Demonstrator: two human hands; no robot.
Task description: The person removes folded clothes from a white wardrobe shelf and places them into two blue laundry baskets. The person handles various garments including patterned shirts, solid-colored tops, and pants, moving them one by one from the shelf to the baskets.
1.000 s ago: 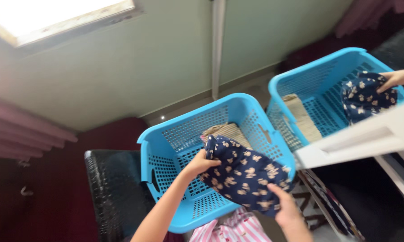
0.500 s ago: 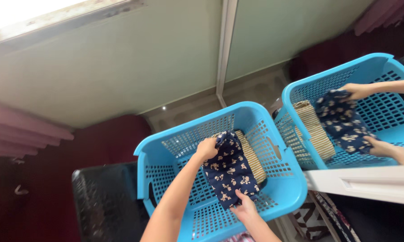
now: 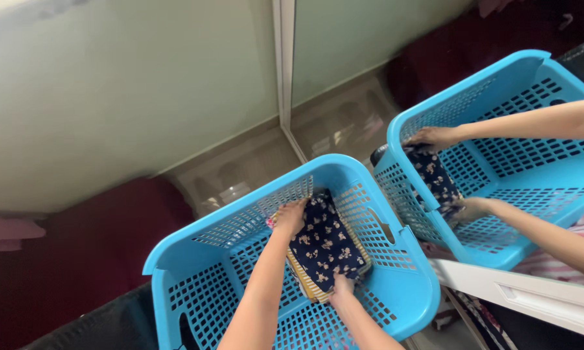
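A folded navy cloth with a pale flower print (image 3: 324, 245) lies in a blue plastic laundry basket (image 3: 237, 212), on top of a folded tan striped cloth (image 3: 303, 284). My left hand (image 3: 291, 217) grips the cloth's far end against the basket's back wall. At the near end, my right hand (image 3: 342, 285) holds it down. Both arms reach in from the bottom of the view.
A mirror (image 3: 370, 39) stands to the right. It shows a second image of the basket (image 3: 499, 78) and of both arms. A white ledge (image 3: 532, 295) runs under it. Dark red upholstery (image 3: 97, 233) and a black textured surface (image 3: 91, 327) lie to the left, below a pale green wall.
The navy cloth has gone from held above the basket to lying flat inside on the striped cloth. My hands went down with it, and the view has tipped lower.
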